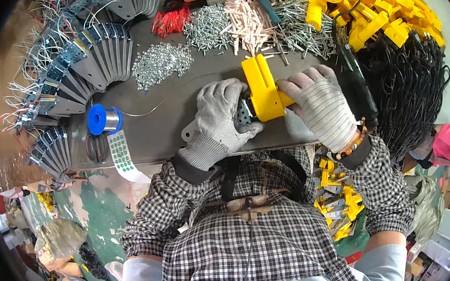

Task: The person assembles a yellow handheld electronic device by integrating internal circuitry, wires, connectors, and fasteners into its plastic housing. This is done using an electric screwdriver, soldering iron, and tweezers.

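My left hand (217,119), in a grey glove, is closed around a flat grey metal plate (188,130) carrying a dark circuit board (244,114). A yellow plastic housing (262,87) sits against the board's end, tilted over the near part of the bench. With fingers bent, my right hand (321,102), in a striped white glove, grips the housing's right side; its fingertips are partly hidden there. How far the plate reaches into the housing is covered by the left hand and the housing itself.
Wired board-and-plate units (87,65) line the left side. A solder spool (104,120), scissors (96,148) and a green-dot sticker sheet (120,154) lie nearby. Behind are nuts (160,65), screws (209,26), a black electric screwdriver (358,80), yellow housings (383,20) and black cables (405,93).
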A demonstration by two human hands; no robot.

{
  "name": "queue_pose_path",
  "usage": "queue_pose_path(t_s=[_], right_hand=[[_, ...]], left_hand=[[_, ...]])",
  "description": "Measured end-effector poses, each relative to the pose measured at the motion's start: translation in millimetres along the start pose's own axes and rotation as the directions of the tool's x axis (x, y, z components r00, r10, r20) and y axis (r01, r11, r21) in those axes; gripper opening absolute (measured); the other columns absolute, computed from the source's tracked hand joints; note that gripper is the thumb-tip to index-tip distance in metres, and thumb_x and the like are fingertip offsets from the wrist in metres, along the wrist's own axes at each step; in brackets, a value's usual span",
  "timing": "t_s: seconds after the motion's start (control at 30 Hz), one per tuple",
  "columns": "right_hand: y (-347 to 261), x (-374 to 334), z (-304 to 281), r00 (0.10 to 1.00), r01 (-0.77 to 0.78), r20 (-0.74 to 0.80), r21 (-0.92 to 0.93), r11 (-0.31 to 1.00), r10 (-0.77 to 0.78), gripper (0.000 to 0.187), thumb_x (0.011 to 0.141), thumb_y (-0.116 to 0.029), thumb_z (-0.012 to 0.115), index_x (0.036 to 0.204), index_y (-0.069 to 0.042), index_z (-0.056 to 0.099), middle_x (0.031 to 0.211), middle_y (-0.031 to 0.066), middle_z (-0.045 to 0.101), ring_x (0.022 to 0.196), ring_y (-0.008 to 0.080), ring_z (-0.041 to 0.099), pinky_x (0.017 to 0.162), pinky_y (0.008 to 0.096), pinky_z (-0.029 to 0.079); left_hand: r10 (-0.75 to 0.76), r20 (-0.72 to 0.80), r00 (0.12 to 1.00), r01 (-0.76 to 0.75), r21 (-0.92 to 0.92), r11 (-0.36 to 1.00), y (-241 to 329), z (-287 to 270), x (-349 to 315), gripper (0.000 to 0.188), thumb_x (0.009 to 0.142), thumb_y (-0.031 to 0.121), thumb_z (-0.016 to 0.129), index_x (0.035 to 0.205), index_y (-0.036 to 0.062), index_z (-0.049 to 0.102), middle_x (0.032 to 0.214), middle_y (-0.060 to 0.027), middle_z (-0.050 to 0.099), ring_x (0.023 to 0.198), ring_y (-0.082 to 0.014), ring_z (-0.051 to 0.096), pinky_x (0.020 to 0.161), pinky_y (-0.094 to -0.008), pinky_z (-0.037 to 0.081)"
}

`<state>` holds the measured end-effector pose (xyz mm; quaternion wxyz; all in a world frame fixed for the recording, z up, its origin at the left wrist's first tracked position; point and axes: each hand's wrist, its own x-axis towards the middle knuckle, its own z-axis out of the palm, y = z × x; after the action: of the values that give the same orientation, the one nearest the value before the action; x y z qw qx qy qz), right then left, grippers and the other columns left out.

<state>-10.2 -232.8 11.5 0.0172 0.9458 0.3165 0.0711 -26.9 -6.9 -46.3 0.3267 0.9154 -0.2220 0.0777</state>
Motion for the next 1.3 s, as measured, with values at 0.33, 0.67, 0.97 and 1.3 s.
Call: queue_pose_path(t_s=[0.33, 0.67, 0.97, 1.3], right_hand=[[-6.4, -4.2, 13.8, 0.996, 0.069, 0.059, 0.058, 0.996, -0.072, 0.047, 0.076, -0.023, 0.071, 0.121, -0.011, 0.059, 0.103, 0.0040, 0.061, 0.102, 0.0237, 0.057, 0.095, 0.0391, 0.041], [-4.4, -2.4, 27.8, 0.995, 0.062, 0.044, 0.379, 0.923, -0.085, 0.044, 0.079, -0.022, 0.070, 0.120, -0.008, 0.060, 0.108, 0.0084, 0.061, 0.105, 0.0305, 0.057, 0.094, 0.0431, 0.043], [-1.5, 3.0, 15.9, 0.995, 0.037, 0.050, 0.618, 0.785, -0.087, 0.037, 0.077, -0.018, 0.072, 0.111, -0.006, 0.065, 0.101, 0.0110, 0.063, 0.098, 0.0327, 0.061, 0.084, 0.0400, 0.050], [-27.6, -7.6, 15.0, 0.995, 0.040, -0.104, 0.339, 0.940, -0.005, 0.033, 0.076, -0.008, 0.063, 0.109, -0.005, 0.058, 0.113, 0.0125, 0.060, 0.104, 0.0314, 0.058, 0.095, 0.0420, 0.045]], left_hand=[[-0.040, 0.134, 0.990, 0.024, 0.123, 0.992, 3.0, -11.7, -12.8, 0.082, 0.065, 0.039, 0.084, 0.129, 0.0048, 0.047, 0.130, -0.0163, 0.050, 0.121, -0.0373, 0.046, 0.107, -0.0477, 0.035], [-0.024, 0.077, 0.997, 0.021, 0.048, 0.999, -9.2, -12.6, -29.5, 0.080, 0.067, 0.037, 0.084, 0.131, 0.0029, 0.050, 0.134, -0.0167, 0.050, 0.123, -0.0361, 0.049, 0.106, -0.0446, 0.039], [0.090, 0.084, 0.992, -0.088, -0.020, 0.996, -27.9, -14.3, -29.7, 0.075, 0.071, 0.036, 0.082, 0.130, 0.0010, 0.053, 0.137, -0.0189, 0.048, 0.126, -0.0355, 0.048, 0.108, -0.0431, 0.039], [0.226, 0.273, 0.935, -0.247, 0.045, 0.968, -6.2, -13.0, 9.2, 0.087, 0.065, 0.027, 0.082, 0.142, 0.0179, 0.041, 0.148, -0.0127, 0.033, 0.110, -0.0326, 0.057, 0.093, -0.0427, 0.050]])
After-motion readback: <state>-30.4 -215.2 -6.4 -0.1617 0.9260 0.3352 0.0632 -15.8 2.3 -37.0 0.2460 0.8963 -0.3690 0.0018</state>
